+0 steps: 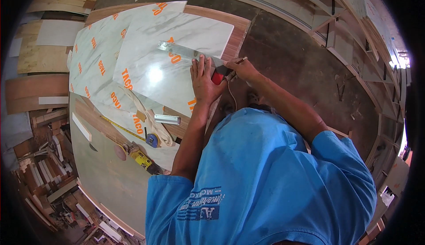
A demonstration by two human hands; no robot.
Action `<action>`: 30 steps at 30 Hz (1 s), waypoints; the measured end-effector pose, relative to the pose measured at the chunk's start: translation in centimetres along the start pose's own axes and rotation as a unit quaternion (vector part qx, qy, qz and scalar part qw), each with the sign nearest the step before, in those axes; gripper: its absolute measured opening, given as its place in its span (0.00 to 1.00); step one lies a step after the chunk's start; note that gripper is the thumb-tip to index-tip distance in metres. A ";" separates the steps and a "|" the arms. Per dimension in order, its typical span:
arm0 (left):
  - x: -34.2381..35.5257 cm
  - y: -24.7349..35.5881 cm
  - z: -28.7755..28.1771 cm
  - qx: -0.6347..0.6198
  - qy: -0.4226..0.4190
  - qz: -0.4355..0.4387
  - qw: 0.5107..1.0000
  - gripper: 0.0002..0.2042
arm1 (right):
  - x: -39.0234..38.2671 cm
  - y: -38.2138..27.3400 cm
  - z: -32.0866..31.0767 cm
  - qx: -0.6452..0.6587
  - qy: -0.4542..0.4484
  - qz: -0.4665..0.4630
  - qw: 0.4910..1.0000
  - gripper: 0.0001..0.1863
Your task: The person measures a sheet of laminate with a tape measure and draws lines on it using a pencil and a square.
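My left hand point(204, 80) holds a try square against a white marble-patterned board point(150, 54), its fingers stretched over the metal blade point(181, 50). The thumb lies beside the square's red-and-black stock point(217, 77) at the board's right edge. In my right hand point(245, 71), closed at the end of the square, is a thin pencil point(241, 60); the fingers partly hide it. The board lies on similar sheets with orange print, stacked over a brown wood-grain panel point(239, 23).
Nearer me on the sheets lie a blue tape measure point(152, 140) with its yellow blade out, a silver metal bar point(167, 119) and a pale cloth point(155, 129). A yellow power tool point(141, 158) rests left of these. Wood offcuts point(46, 169) fill the left floor; cabinet frames point(354, 36) stand right.
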State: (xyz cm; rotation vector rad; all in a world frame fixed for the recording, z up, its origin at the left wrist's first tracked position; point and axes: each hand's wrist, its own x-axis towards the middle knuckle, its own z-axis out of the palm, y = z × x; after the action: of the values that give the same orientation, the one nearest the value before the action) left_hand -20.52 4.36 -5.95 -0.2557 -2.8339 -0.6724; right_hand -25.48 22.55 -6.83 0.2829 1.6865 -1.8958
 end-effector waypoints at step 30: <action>0.7 0.1 0.0 -0.006 0.006 -0.025 1.000 0.43 | 1.8 -3.2 -3.5 -0.163 0.127 -0.156 0.966 0.15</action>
State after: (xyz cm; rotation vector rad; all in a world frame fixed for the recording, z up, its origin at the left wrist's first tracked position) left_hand -21.17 4.57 -5.69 -0.1811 -2.8341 -0.6976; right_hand -29.49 25.53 -5.70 0.1387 2.2957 -1.8118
